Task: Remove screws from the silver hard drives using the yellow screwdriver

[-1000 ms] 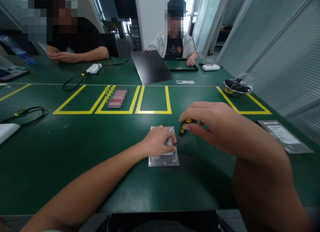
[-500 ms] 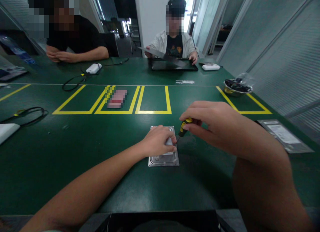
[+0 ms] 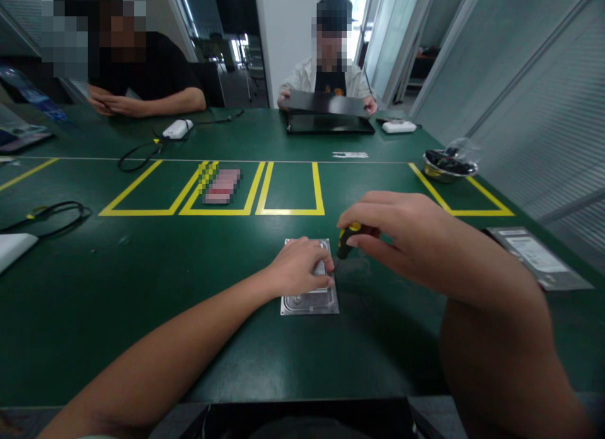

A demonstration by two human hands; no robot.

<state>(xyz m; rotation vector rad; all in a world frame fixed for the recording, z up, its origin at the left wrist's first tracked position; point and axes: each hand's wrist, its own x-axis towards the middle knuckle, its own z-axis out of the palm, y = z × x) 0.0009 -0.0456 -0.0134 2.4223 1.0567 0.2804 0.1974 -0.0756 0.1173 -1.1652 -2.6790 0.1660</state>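
Observation:
A silver hard drive [image 3: 309,305] lies flat on the green table in front of me. Draped over its middle is my left hand [image 3: 302,266], thumb and fingers curled toward its right edge and holding it; part of the drive's label is hidden beneath. My right hand [image 3: 392,234] grips a small black-and-yellow screwdriver [image 3: 346,240] between thumb and fingers. The screwdriver is tilted, its thin shaft pointing down and left to the drive's right edge, by my left fingertips. Whether the tip sits in a screw cannot be made out.
Another drive-like metal unit [image 3: 539,257] lies at right. Behind it stands a metal bowl [image 3: 449,168] with dark items. Yellow tape [image 3: 290,211] marks rectangles; a pixelated pink item [image 3: 222,187] lies in one. Cables [image 3: 61,206] and white devices are at left. Two people sit opposite.
The screwdriver handle has turned slightly and tilted a little in my right fingers. My left hand and the drive stay put. The person opposite has levelled a dark panel, now held with both hands.

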